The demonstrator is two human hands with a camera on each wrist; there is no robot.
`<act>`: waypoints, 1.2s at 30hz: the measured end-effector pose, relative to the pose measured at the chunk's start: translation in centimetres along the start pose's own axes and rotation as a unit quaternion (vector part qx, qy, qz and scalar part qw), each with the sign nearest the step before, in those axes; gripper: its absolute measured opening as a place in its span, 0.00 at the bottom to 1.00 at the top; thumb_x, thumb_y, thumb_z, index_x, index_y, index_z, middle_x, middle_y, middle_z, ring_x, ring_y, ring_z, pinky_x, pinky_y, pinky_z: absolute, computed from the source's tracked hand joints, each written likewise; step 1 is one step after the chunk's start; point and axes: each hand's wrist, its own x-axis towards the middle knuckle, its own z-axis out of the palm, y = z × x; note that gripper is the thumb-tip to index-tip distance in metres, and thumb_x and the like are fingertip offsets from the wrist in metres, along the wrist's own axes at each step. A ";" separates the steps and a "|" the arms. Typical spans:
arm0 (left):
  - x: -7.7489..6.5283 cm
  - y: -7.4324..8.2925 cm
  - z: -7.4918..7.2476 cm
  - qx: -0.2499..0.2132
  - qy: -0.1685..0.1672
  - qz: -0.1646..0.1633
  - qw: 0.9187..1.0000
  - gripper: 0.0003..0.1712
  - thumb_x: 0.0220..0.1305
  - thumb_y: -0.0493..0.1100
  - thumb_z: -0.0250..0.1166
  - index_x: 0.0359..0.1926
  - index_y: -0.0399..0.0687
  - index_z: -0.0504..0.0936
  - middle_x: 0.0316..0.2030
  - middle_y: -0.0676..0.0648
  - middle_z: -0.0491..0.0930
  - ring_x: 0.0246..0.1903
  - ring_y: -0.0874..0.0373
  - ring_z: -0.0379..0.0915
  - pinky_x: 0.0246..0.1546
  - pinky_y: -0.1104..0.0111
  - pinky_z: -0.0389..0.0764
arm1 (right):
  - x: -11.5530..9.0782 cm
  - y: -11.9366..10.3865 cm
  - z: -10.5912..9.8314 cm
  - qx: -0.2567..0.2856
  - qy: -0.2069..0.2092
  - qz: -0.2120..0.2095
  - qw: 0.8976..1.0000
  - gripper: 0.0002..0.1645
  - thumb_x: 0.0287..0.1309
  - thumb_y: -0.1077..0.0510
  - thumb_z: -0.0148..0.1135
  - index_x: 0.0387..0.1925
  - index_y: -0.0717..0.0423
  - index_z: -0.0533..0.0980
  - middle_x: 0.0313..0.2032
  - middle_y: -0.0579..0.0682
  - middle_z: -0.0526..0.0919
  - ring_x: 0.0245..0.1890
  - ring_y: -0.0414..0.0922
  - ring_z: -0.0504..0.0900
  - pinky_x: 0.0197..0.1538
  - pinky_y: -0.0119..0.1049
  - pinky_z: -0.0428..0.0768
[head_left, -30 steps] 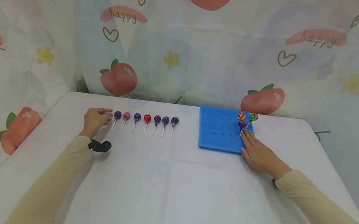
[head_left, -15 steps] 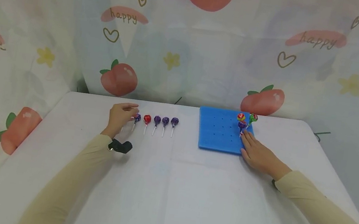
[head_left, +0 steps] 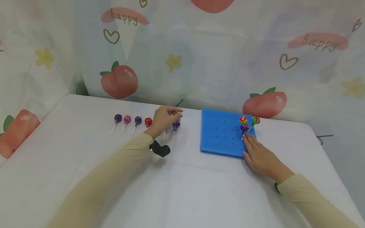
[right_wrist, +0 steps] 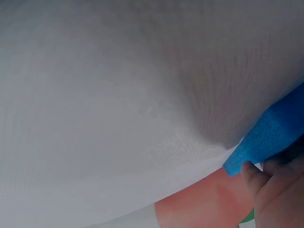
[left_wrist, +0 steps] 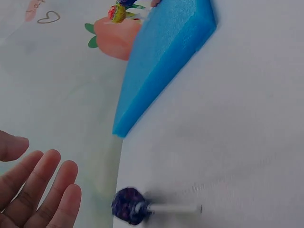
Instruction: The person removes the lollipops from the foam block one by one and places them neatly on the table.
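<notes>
My left hand hovers over the right part of a row of lollipops, its fingers spread from the thumb and nothing between them. A purple lollipop, a pink lollipop and a red lollipop lie left of it; the hand partly hides others. In the left wrist view, one dark purple lollipop lies just beyond the fingers. My right hand rests with straight fingers on the right edge of a blue foam board. Beside its fingertips, a purple lollipop stands in the board.
A red-and-yellow lollipop and a green lollipop stand near the board's back right corner. Several small holes dot the board. Everything is on a white-covered table, with a printed curtain hanging behind.
My left hand has moved rightward along the row, from the leftmost lollipop to the right-hand ones. The lollipops stay lying where they were. My right hand keeps its place on the board.
</notes>
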 end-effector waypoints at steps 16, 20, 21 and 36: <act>2.8 1.3 9.9 0.043 -0.073 0.013 0.996 0.15 0.63 0.42 0.61 0.49 0.43 0.82 0.45 0.43 0.83 0.47 0.53 0.79 0.45 0.67 0.80 | -0.3 0.0 0.6 0.005 -0.001 0.003 1.000 0.36 0.68 0.52 0.44 0.67 0.73 0.51 0.70 0.70 0.50 0.70 0.66 0.49 0.69 0.57 0.56; 3.0 2.1 12.1 0.036 -0.089 0.014 0.995 0.14 0.63 0.41 0.61 0.49 0.44 0.82 0.45 0.44 0.84 0.47 0.53 0.78 0.44 0.69 0.79 | -0.4 -0.1 0.6 0.011 -0.003 0.003 1.000 0.36 0.68 0.52 0.44 0.67 0.73 0.51 0.70 0.70 0.49 0.70 0.66 0.49 0.69 0.58 0.56; 3.0 2.4 12.6 0.030 -0.094 0.015 0.995 0.14 0.63 0.41 0.62 0.48 0.43 0.83 0.44 0.44 0.84 0.46 0.53 0.79 0.43 0.70 0.79 | -0.4 -0.2 0.5 0.010 -0.001 0.003 1.000 0.36 0.68 0.52 0.44 0.67 0.73 0.51 0.70 0.70 0.50 0.70 0.66 0.49 0.68 0.58 0.56; 2.6 4.0 17.3 0.014 -0.138 0.025 0.990 0.14 0.61 0.42 0.64 0.48 0.44 0.83 0.42 0.45 0.85 0.45 0.56 0.80 0.47 0.71 0.80 | -0.2 0.2 0.5 0.008 0.012 0.001 1.000 0.36 0.69 0.53 0.43 0.67 0.73 0.51 0.70 0.70 0.49 0.70 0.66 0.49 0.69 0.58 0.56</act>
